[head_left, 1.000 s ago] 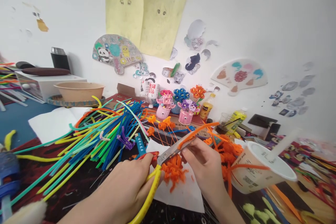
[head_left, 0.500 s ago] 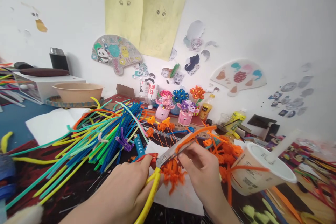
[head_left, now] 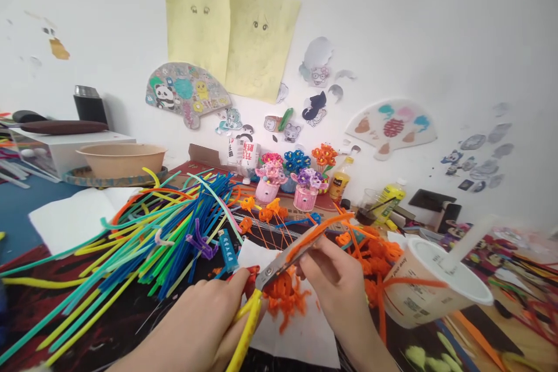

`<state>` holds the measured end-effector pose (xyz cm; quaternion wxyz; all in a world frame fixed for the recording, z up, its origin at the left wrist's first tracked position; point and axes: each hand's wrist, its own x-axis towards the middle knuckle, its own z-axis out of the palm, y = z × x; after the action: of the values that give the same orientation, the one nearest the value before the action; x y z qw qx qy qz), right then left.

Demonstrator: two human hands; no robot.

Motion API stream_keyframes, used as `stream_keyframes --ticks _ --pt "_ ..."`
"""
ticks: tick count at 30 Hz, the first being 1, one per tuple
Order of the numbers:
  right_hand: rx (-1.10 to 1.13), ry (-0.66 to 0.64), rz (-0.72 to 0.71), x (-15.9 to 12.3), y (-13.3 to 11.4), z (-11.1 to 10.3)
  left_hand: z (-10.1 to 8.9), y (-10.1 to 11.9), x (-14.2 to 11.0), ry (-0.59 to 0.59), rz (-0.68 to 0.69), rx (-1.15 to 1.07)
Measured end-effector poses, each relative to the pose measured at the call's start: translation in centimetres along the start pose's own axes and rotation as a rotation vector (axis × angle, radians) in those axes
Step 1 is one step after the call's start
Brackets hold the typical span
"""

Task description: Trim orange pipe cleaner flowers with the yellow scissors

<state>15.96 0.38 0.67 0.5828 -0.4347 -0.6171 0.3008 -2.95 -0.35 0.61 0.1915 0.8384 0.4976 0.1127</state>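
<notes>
My left hand (head_left: 213, 308) is closed around the handles of a pair of scissors (head_left: 267, 273), one handle red, the other wrapped in yellow. Their blades point up and to the right. An orange pipe cleaner (head_left: 326, 224) lies along the blades, its far end sticking out past the tips. My right hand (head_left: 337, 279) pinches it close to the blades; the fingertips are partly hidden. Below the blades, orange fuzzy clippings (head_left: 288, 296) rest over a white paper (head_left: 300, 343).
Coloured pipe cleaners (head_left: 174, 244) spread out at the left. Orange pipe-cleaner pieces (head_left: 383, 253) and a paper cup (head_left: 418, 285) with a straw stand close on the right. Behind are pink flower pots (head_left: 305, 197), a yellow-capped bottle (head_left: 341, 180) and a tan bowl (head_left: 122, 160).
The view has turned slightly right, so the background slides left. Both hands keep their grips on the scissors and the orange pipe cleaner, with only small movements.
</notes>
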Motion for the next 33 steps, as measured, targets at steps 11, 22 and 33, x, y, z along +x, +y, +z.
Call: stream_keyframes --ticks 11,22,33 --pt "-0.007 0.072 -0.039 -0.4 -0.3 0.7 1.1 -0.2 -0.3 0.105 0.041 -0.072" --pt "-0.085 -0.003 -0.075 -0.5 -0.3 0.4 0.3 0.0 0.2 -0.029 -0.001 -0.040" --pt "-0.018 0.040 -0.052 0.0 -0.2 0.0 0.1 0.1 -0.1 -0.030 -0.004 -0.054"
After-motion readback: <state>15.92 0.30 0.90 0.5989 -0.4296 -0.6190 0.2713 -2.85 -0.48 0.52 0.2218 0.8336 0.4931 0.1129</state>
